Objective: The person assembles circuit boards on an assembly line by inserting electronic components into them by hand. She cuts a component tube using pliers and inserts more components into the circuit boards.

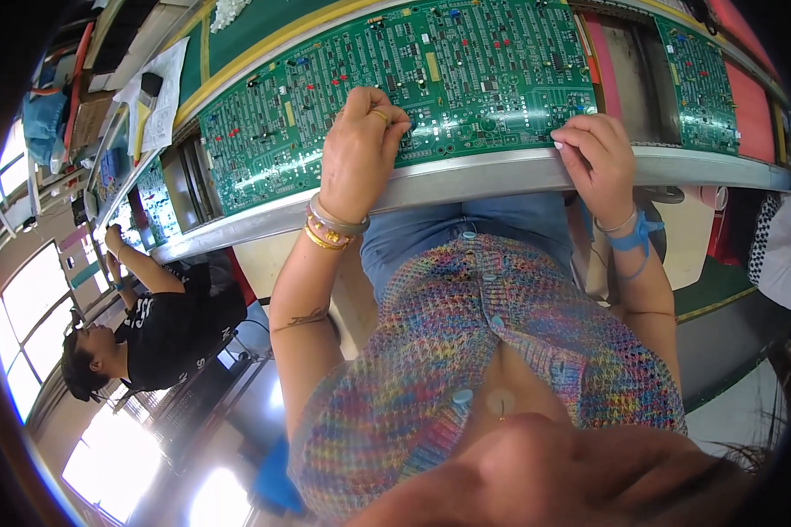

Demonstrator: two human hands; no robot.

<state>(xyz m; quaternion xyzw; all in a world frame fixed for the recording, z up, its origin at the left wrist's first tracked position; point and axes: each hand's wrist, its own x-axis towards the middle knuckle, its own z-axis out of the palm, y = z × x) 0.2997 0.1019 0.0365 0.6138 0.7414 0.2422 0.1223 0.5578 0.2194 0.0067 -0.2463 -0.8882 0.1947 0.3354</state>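
Observation:
A long green circuit board with rows of small parts lies in front of me on a metal rail. Over its middle, my left hand is closed, thumb and fingers pinched together just above the surface. Whatever sits between those fingertips is hidden or too small to name. My right hand is at the board's near right corner, its fingers curled in against the thumb; I cannot make out anything in them. A blue wrist strap goes round my right wrist, and gold bangles ring the left.
Another green board sits farther right on the same line, beyond a gap. At the far left, a brush with a yellow handle lies on white paper. A co-worker in black works along the line at left.

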